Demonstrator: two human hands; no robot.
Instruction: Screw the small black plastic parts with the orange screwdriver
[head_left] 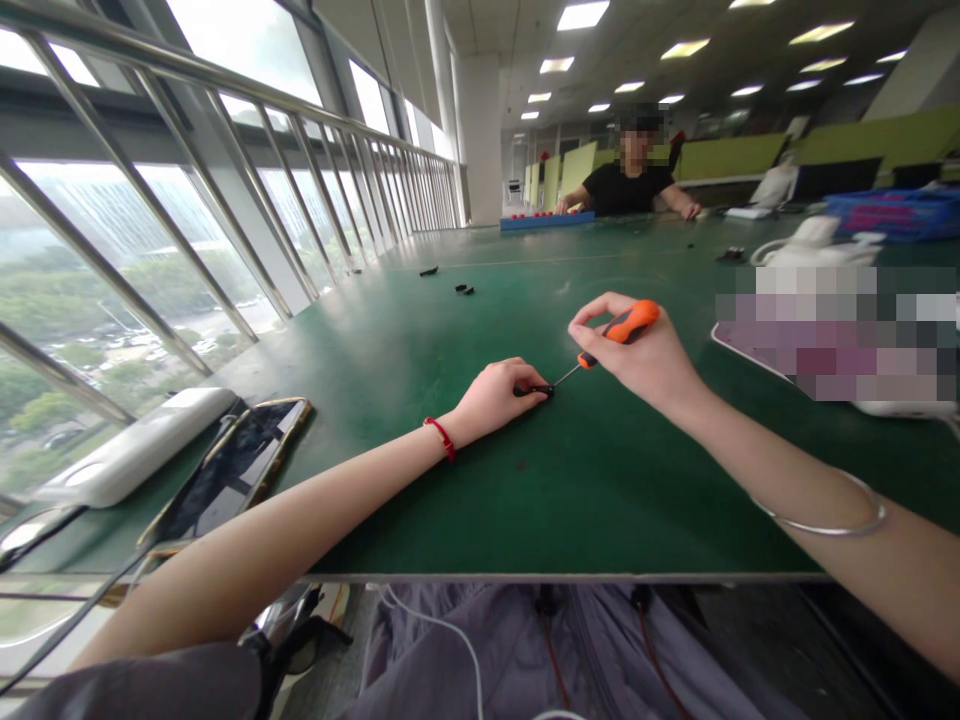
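My left hand (504,395) rests on the green table and pinches a small black part (534,390) against its surface. What kind of part it is cannot be made out. In my right hand (645,355) is a screwdriver (631,320) with an orange and black handle, held at a slant. Its thin metal shaft points down to the left, and the tip meets or nearly meets the right end of the black part. My fingers hide some of the part and of the handle.
Small black pieces (465,289) lie farther up the green table (480,510). A phone (232,465) and a white device (142,445) are at the left, beside the railing. Across the table sits a person (634,185) by a blue tray (547,221). A blue basket (892,215) stands far right.
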